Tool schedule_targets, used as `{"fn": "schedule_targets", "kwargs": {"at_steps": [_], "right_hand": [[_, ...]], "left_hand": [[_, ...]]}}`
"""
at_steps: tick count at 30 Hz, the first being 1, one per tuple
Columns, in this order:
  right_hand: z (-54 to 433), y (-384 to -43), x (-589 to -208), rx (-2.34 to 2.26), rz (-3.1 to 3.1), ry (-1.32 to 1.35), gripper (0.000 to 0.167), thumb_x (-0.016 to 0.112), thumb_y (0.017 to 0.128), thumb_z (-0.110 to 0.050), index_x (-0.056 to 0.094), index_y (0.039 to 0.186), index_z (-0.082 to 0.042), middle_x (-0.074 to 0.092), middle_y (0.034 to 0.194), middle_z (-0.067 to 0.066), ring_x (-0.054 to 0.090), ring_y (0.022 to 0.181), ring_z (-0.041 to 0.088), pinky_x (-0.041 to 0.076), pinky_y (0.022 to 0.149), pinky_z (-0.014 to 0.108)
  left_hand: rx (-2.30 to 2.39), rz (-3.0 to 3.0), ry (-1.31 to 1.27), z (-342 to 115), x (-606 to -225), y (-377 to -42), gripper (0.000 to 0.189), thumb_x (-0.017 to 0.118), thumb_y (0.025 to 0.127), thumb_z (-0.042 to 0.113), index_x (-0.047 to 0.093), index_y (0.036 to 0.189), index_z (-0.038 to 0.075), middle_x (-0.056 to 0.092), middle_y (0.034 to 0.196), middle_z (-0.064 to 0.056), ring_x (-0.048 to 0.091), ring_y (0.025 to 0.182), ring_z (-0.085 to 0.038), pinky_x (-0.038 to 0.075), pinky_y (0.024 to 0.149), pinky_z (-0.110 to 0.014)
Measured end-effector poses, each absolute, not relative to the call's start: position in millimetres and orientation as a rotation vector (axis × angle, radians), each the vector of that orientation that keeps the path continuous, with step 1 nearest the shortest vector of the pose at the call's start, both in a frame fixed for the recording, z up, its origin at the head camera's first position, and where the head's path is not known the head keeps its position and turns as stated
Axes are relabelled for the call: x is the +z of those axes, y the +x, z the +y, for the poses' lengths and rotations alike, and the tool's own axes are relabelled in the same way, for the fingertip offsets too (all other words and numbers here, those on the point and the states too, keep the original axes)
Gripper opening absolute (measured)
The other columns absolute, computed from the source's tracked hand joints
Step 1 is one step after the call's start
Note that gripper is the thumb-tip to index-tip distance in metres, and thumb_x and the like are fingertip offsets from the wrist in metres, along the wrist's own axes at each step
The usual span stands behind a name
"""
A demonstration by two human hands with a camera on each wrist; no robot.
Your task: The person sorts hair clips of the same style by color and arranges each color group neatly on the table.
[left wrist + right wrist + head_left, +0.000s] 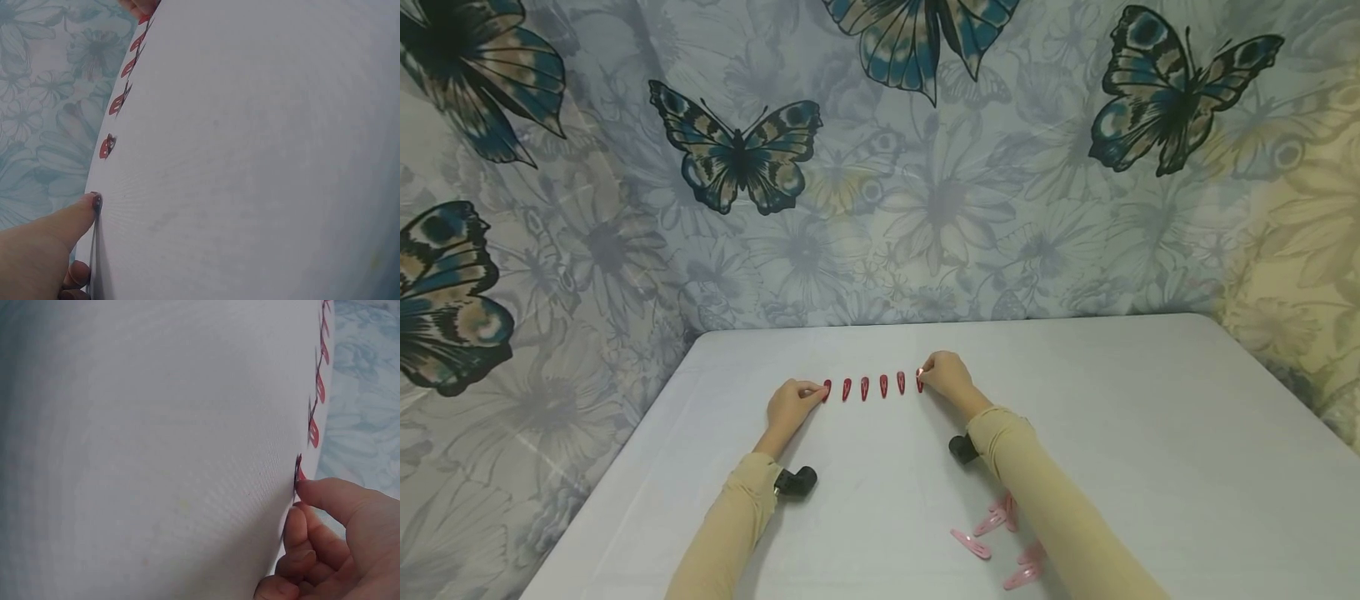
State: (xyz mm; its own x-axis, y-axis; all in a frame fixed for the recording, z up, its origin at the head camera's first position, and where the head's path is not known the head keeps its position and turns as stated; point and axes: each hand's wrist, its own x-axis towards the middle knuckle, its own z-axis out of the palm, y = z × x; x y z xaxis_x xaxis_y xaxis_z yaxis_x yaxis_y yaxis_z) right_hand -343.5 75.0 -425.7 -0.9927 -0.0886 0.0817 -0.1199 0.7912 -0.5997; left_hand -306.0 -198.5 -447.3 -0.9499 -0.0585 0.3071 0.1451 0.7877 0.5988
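Red snap hair clips [865, 388] stand in a spaced row across the white table, each with its long side pointing away from me. My left hand [791, 407] pinches the leftmost red hair clip [827, 387] between thumb and fingertips. At the other end of the row, my right hand [951, 380] pinches the rightmost red hair clip [919, 384]. In the right wrist view, the thumb of the right hand [350, 531] lies against that clip, with the other fingers curled beneath. The left hand's fingers partly hide its clip.
Several pink hair clips [972, 544] lie loosely scattered near the front of the white table [865, 492], some partly behind the right sleeve [1060, 508]. A wall with butterfly patterns [940, 208] rises behind the table's far edge. Black wrist cameras [797, 482] sit at both cuffs.
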Motion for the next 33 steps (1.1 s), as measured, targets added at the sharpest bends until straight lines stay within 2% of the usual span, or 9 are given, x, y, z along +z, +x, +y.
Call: {"fn": "schedule_targets", "kwargs": {"at_steps": [18,28,33], "right_hand": [[74.0,-343.8,-423.5,1.060,-2.937,0.119,0.012,0.066,0.079,-0.011,0.066,0.078,0.000,0.061,0.076,0.007,0.052,0.066,0.019,0.042,0.058,0.030],[75.2,-345.8,-422.7,1.127,-2.921,0.119,0.014,0.064,0.080,-0.010,0.066,0.083,0.003,0.062,0.083,0.011,0.055,0.078,0.024,0.044,0.067,0.034],[77.9,-345.7,-423.2,1.164,-2.908,0.117,0.014,0.064,0.081,-0.010,0.064,0.084,0.004,0.060,0.081,0.011,0.053,0.075,0.024,0.043,0.065,0.033]], "left_hand": [[-0.902,-2.689,-0.064,-200.3,-449.3,-308.0,0.020,0.071,0.077,0.029,0.073,0.083,0.010,0.045,0.064,0.000,0.038,0.058,-0.015,0.031,0.053,-0.030],[-0.923,-2.676,-0.064,-201.3,-448.0,-308.7,0.021,0.071,0.077,0.030,0.073,0.084,0.010,0.044,0.063,0.000,0.036,0.056,-0.016,0.030,0.051,-0.030],[-0.918,-2.693,-0.057,-201.0,-448.8,-309.3,0.022,0.071,0.076,0.031,0.073,0.084,0.010,0.044,0.064,0.000,0.036,0.056,-0.016,0.030,0.052,-0.030]]}}
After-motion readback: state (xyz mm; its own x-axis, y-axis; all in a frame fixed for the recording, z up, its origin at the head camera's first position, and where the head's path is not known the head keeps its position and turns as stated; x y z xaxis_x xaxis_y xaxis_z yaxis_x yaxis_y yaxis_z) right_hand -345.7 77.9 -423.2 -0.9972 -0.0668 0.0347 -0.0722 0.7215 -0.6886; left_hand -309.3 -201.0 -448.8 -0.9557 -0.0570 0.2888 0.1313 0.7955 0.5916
